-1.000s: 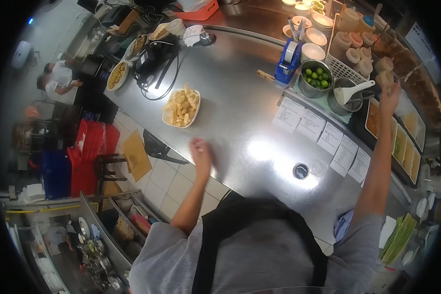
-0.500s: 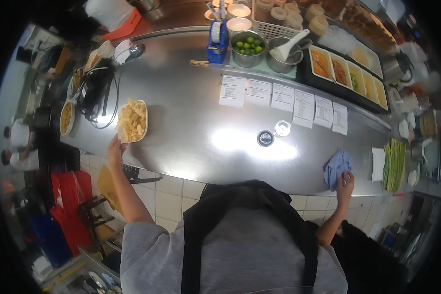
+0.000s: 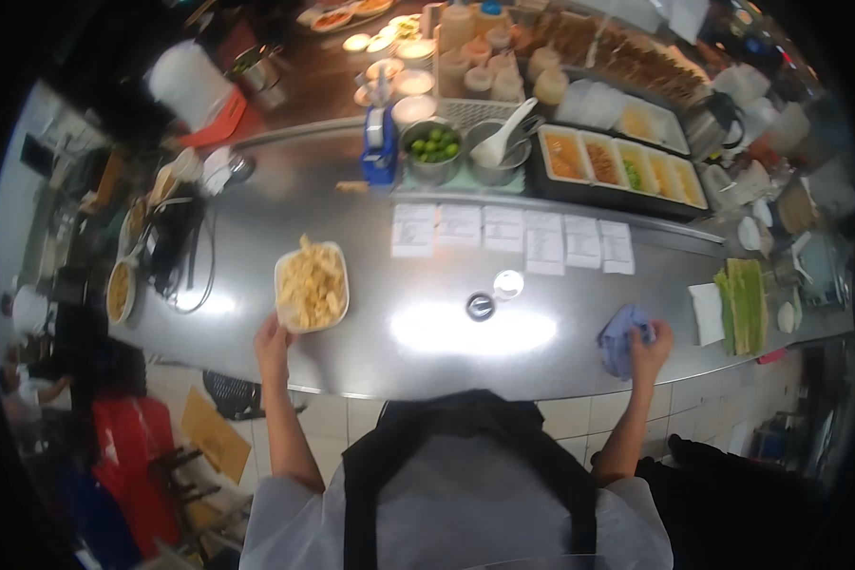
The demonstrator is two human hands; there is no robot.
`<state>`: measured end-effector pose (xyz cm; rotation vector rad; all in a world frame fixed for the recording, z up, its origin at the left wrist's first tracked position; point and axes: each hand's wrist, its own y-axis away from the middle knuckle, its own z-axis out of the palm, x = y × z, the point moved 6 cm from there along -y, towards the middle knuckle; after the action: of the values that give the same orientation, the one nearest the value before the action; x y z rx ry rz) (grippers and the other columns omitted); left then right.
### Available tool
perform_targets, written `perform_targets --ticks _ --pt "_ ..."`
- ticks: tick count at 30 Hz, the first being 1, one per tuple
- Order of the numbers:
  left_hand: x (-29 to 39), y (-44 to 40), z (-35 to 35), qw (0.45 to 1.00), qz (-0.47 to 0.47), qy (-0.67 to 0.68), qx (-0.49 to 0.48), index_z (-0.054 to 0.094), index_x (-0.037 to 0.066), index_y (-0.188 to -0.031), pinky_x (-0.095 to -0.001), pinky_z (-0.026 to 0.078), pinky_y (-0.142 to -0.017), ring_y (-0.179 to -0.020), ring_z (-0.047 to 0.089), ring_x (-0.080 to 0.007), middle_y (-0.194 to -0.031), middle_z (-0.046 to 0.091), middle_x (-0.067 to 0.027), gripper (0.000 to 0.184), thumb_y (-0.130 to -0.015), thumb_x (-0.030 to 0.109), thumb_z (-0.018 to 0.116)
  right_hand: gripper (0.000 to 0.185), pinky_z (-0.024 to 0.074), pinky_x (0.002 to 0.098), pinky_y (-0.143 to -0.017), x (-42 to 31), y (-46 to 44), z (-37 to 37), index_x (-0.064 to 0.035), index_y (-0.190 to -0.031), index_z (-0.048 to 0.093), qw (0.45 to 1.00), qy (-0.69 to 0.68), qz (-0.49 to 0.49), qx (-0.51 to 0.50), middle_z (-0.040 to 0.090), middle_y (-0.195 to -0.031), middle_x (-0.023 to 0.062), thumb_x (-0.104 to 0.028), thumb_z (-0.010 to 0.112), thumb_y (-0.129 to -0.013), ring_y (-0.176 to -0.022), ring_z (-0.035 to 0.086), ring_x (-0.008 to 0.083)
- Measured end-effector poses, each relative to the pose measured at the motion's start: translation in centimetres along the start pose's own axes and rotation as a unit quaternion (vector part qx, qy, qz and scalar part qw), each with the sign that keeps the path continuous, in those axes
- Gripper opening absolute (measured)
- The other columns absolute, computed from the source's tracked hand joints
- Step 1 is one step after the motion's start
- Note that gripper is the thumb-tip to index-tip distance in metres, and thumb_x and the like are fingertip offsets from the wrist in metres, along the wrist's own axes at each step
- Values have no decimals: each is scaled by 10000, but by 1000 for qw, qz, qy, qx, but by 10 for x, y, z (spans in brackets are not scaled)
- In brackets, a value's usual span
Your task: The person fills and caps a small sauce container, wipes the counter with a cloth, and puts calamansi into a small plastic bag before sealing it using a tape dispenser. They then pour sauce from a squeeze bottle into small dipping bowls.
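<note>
My left hand [image 3: 273, 344] grips the near left rim of a white bowl [image 3: 345, 302]. Heaped in the bowl are pale golden, crisp-looking pieces of food [image 3: 312, 281], rising above the rim. The bowl is at the left part of the steel counter [image 3: 256, 214]. At the right, near the counter's front edge, my right hand [image 3: 652, 351] is closed on a crumpled blue cloth [image 3: 619, 342] that lies on the surface. Between the hands are a small dark round item [image 3: 481, 306] and a clear round lid-like item [image 3: 508, 284].
Several printed slips [image 3: 503, 229] line the counter's back. Behind them stand a blue tape dispenser [image 3: 379, 152], a pot of limes [image 3: 431, 169], a pot with a white ladle [image 3: 503, 142] and topping trays [image 3: 627, 166]. Green leaves [image 3: 746, 304] lie far right; a black corded device [image 3: 173, 242] sits left.
The view has shifted, showing more of the back. My left hand has moved the bowl rightward along the counter. My right hand keeps hold of the cloth in about the same place.
</note>
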<state>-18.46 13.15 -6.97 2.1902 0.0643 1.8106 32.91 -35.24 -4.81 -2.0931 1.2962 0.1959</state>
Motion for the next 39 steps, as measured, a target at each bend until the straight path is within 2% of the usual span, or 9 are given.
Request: perform_targets --ticks 8,13,15,19,24,26,30,35,39 --pt "0 41 39 1000 1 13 -11 539 -62 -1132 -215 483 -604 -666 583 -101 -872 632 -71 346 -805 27 474 210 435 356 -785 -246 -220 57 -8 -982 593 928 -271 -254 -32 597 -933 141 -107 612 -798 -884 558 303" --pt "0 64 45 990 -73 97 72 332 -13 -1327 -227 493 -611 -658 588 -135 -1040 583 -113 478 -897 173 429 230 461 406 -747 -350 -367 127 -28 -1028 600 865 -166 -458 122 622 -926 183 -130 560 -825 -855 584 359" --pt "-29 66 28 981 -54 114 149 254 46 -1368 -232 495 -593 -635 577 -147 -1054 554 -123 506 -938 276 386 226 465 436 -706 -370 -424 173 -35 -1013 592 907 -20 -417 52 624 -889 188 -172 533 -842 -814 591 370" --pt "-54 64 20 957 44 -30 284 430 53 -1222 -258 453 -467 -527 524 -126 -793 539 -69 349 -950 264 367 247 463 418 -762 -349 -508 273 -86 -989 614 925 49 -368 -77 633 -933 153 -269 495 -873 -900 600 310" --pt "-29 63 35 939 91 -68 325 449 11 -1137 -214 376 -407 -463 454 -77 -711 512 -42 286 -923 199 427 310 461 366 -800 -357 -475 204 -106 -1101 611 940 -31 -333 73 633 -1029 144 -297 499 -884 -952 604 277" --pt "-29 63 33 939 96 -53 326 452 4 -1119 -208 370 -394 -458 457 -76 -706 509 -43 275 -921 195 430 347 446 304 -831 -390 -392 137 -57 -1159 582 919 -262 -290 55 624 -1101 89 -270 469 -910 -998 596 203" --pt "-31 60 31 942 91 -38 319 450 -32 -1087 -239 383 -374 -427 475 -99 -699 513 -71 271 -916 177 431 236 448 246 -792 -440 -167 166 -52 -1023 652 760 -430 -230 -429 652 -932 35 -201 624 -843 -852 591 107" --pt "-35 61 29 943 89 -26 319 472 -33 -1056 -242 403 -379 -423 485 -111 -689 516 -76 260 -908 177 430 104 458 352 -704 -543 -13 138 -39 -801 681 668 -468 -483 -319 647 -762 103 -91 598 -766 -724 615 255" --pt "-32 62 30 951 79 -14 300 475 -7 -1054 -239 373 -382 -437 468 -103 -670 511 -60 236 -912 171 412 106 456 347 -734 -592 46 160 -52 -806 688 682 -345 -571 -301 658 -781 108 -111 611 -761 -766 612 260"
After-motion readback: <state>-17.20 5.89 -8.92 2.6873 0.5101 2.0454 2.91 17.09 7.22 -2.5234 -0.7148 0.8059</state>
